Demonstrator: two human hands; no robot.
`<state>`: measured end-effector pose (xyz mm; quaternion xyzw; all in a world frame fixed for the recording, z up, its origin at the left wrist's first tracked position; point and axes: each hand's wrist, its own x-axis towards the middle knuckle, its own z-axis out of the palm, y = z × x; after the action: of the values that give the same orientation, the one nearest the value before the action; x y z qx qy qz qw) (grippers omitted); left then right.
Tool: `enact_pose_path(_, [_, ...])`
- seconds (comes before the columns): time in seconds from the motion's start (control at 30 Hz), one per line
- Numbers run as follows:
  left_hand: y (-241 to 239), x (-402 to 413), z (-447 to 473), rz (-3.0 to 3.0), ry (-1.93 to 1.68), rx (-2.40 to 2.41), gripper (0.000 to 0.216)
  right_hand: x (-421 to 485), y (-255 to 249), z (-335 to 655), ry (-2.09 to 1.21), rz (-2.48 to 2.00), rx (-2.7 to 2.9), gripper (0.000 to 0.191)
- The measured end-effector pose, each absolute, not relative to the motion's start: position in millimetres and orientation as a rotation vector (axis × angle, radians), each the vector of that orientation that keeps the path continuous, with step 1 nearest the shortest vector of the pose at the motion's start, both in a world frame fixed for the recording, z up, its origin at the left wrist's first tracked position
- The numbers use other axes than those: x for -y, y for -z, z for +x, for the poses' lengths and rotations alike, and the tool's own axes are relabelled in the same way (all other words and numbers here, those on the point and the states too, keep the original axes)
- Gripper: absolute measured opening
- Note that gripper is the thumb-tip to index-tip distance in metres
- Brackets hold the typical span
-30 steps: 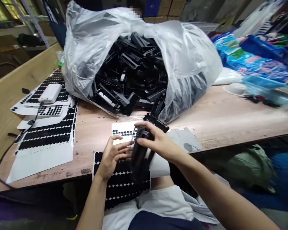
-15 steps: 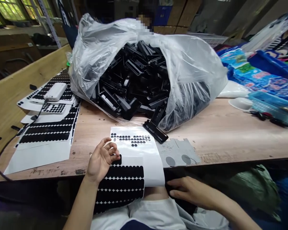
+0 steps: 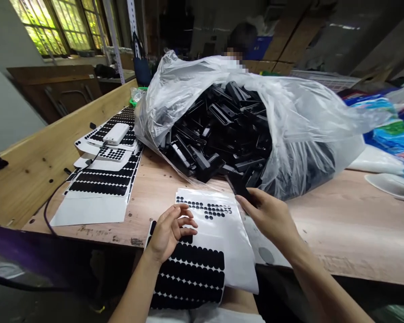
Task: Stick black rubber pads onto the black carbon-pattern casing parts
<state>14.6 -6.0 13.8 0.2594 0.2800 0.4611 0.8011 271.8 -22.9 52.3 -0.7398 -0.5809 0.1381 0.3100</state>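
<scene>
My left hand (image 3: 171,231) hovers over a sticker sheet (image 3: 222,235) that hangs off the table's front edge, its fingers loosely curled and apart with nothing visible in them. The sheet carries rows of black round pads (image 3: 188,269). My right hand (image 3: 269,216) reaches to the mouth of a big clear plastic bag (image 3: 306,121). Its fingertips close on a black plastic part (image 3: 238,186) lying on the table there. The bag is full of several similar black parts (image 3: 222,130).
More pad sheets (image 3: 101,188) lie at the left, with a white power bank (image 3: 116,133) and its cable (image 3: 54,197) on them. A wooden side board (image 3: 54,143) bounds the left. A person (image 3: 240,38) sits behind the bag. A white dish (image 3: 390,185) is at the right.
A second ago both hands held a black part over the sheet. My right hand then dropped to my lap and has now come up to the part by the bag. The camera tilted up.
</scene>
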Motion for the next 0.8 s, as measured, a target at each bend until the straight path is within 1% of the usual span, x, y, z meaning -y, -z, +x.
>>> enact_pose_path(0.07, [-12.8,6.8,15.2,0.589,-0.978,-0.599,0.044,26.6,-63.0,246.8,-0.885,-1.636,1.306,0.055])
enact_pose_path(0.13, [-10.6,8.3,16.3,0.643,-0.979,-0.57,0.051,29.7,-65.1,217.2,-1.33,-1.357,1.065,0.068])
enact_pose_path(0.2, [-7.0,10.1,17.6,0.708,-0.961,-0.509,0.059,32.4,-58.6,191.0,-1.55,-1.257,0.96,0.068])
enact_pose_path(0.27, [-3.2,11.7,18.8,0.74,-0.929,-0.478,0.063,33.5,-49.3,175.2,-1.592,-1.258,1.001,0.064])
enact_pose_path(0.3, [-1.8,12.1,19.3,0.736,-0.929,-0.486,0.062,32.1,-45.7,172.5,-1.534,-1.289,1.1,0.06])
enact_pose_path(0.33, [-1.0,12.3,19.7,0.717,-0.946,-0.506,0.059,28.3,-43.6,173.3,-1.374,-1.352,1.256,0.054])
enact_pose_path(0.37, [-0.7,12.3,19.8,0.685,-0.977,-0.531,0.056,21.6,-43.0,177.1,-1.12,-1.43,1.426,0.05])
enact_pose_path(0.43, [-2.1,11.6,19.2,0.599,-1.031,-0.558,0.05,-2.0,-46.1,190.4,-0.474,-1.569,1.663,0.049])
enact_pose_path(0.47, [-3.4,11.2,18.4,0.55,-1.036,-0.556,0.048,-18.2,-48.9,197.8,-0.227,-1.618,1.684,0.047])
enact_pose_path(0.5, [-4.9,10.9,17.5,0.504,-1.028,-0.549,0.047,-36.4,-51.7,204.5,-0.101,-1.655,1.673,0.045])
enact_pose_path(0.6, [-9.0,10.6,14.3,0.419,-1.015,-0.527,0.044,-89.9,-57.0,216.2,0.039,-1.749,1.699,0.049])
enact_pose_path(0.63, [-9.8,10.5,13.5,0.403,-1.025,-0.525,0.042,-103.5,-57.6,217.7,0.058,-1.771,1.725,0.047])
enact_pose_path(0.73, [-10.1,9.3,13.0,0.362,-1.07,-0.537,0.039,-119.7,-59.7,222.1,0.095,-1.804,1.779,0.029])
enact_pose_path(0.8, [-9.1,8.0,13.8,0.347,-1.082,-0.552,0.04,-107.8,-63.2,228.5,0.144,-1.821,1.76,0.028])
